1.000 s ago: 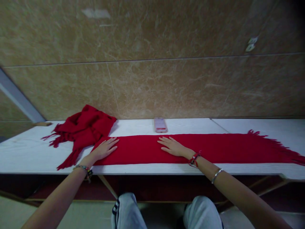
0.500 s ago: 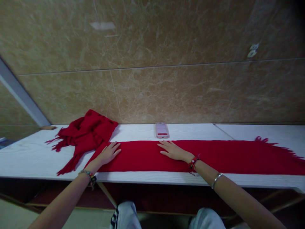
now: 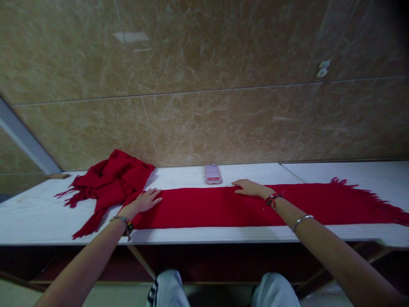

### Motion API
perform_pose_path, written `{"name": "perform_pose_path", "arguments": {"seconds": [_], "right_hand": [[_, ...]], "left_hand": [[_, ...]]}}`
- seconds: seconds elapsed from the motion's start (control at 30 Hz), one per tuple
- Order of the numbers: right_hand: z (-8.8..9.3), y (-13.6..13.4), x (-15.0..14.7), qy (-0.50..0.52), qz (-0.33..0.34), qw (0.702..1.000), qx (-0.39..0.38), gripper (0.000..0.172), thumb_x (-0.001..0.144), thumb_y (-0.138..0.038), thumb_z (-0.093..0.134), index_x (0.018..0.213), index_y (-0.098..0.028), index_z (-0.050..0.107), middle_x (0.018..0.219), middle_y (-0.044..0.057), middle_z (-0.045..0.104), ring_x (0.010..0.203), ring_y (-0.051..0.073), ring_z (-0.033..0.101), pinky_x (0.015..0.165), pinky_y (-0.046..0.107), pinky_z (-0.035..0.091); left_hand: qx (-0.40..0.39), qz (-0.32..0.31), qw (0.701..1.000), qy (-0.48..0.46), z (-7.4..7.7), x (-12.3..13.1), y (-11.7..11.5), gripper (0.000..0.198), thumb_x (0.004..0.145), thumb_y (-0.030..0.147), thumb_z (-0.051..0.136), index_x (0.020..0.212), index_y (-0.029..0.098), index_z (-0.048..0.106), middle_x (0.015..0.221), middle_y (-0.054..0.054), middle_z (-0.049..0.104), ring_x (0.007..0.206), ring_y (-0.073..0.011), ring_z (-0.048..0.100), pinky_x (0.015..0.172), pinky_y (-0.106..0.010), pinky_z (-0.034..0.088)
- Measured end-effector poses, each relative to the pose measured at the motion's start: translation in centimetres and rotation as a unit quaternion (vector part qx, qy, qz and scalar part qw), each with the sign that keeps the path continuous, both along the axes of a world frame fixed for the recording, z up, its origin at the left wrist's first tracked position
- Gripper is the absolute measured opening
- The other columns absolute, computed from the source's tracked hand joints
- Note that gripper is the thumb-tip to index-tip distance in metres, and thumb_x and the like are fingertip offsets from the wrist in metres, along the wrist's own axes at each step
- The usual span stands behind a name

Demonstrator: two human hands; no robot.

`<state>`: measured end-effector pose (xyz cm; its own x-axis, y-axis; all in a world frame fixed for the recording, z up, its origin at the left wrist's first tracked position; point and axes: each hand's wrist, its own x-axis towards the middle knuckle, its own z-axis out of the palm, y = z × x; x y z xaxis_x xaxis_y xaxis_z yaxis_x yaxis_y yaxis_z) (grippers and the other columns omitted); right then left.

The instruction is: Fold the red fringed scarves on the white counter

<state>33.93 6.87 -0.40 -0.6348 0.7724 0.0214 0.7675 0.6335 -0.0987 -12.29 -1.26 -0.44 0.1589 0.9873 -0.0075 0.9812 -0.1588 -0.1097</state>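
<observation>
A long red scarf [image 3: 198,209] with a fringed right end lies flat in a strip along the white table. My left hand [image 3: 145,201] rests open, palm down, on its left end, the fingers stretched toward the right. Over the scarf's far edge is my right hand [image 3: 251,187], palm down with its fingers out and slightly bent. Nothing shows in its grasp. Beyond my left hand a bunched heap of red fringed fabric [image 3: 116,177] sits on the table; whether it joins the flat scarf is hidden near my left wrist.
A phone [image 3: 213,174] lies on the white table [image 3: 179,179] behind the scarf, close to the tiled wall [image 3: 204,128]. A small brown piece [image 3: 58,176] lies at the table's back left. Below the front edge are open dark shelves [image 3: 223,260] and my knees.
My right hand has slid to the right and toward the scarf's far edge. My left hand stays on the left end. The whole view has shifted slightly.
</observation>
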Motion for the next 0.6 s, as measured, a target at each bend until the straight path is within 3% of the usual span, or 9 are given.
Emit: {"name": "perform_pose_path", "arguments": {"seconds": [0.13,0.4,0.6], "right_hand": [[0.7,0.4,-0.5,-0.029,0.010,1.000,-0.002,0.047,0.076,-0.030,0.053,0.120,-0.013,0.052,0.119,0.013,0.055,0.109,0.024,0.051,0.094,0.034,0.037],[1.5,2.2,-0.6,-0.063,-0.022,0.997,-0.026,0.040,0.068,-0.025,0.061,0.107,-0.016,0.062,0.103,0.010,0.064,0.096,0.024,0.058,0.081,0.031,0.044],[1.7,2.2,-1.6,-0.060,-0.013,0.997,-0.052,0.037,0.067,-0.026,0.060,0.104,-0.021,0.063,0.103,0.006,0.065,0.095,0.023,0.058,0.079,0.030,0.044]], "left_hand": [[0.009,-0.014,1.000,0.006,-0.3,-0.7,0.6,0.052,0.086,0.046,0.025,0.129,0.019,0.038,0.135,-0.011,0.039,0.122,-0.0221,0.038,0.097,-0.036,0.031],[0.004,-0.041,0.999,0.002,0.9,-1.9,2.8,0.045,0.083,0.034,0.031,0.122,0.018,0.047,0.120,-0.012,0.054,0.111,-0.0237,0.049,0.092,-0.039,0.037],[0.016,-0.074,0.997,-0.033,0.1,-1.1,3.5,0.041,0.082,0.036,0.036,0.115,0.020,0.053,0.112,-0.008,0.058,0.103,-0.0187,0.053,0.092,-0.030,0.038]]}}
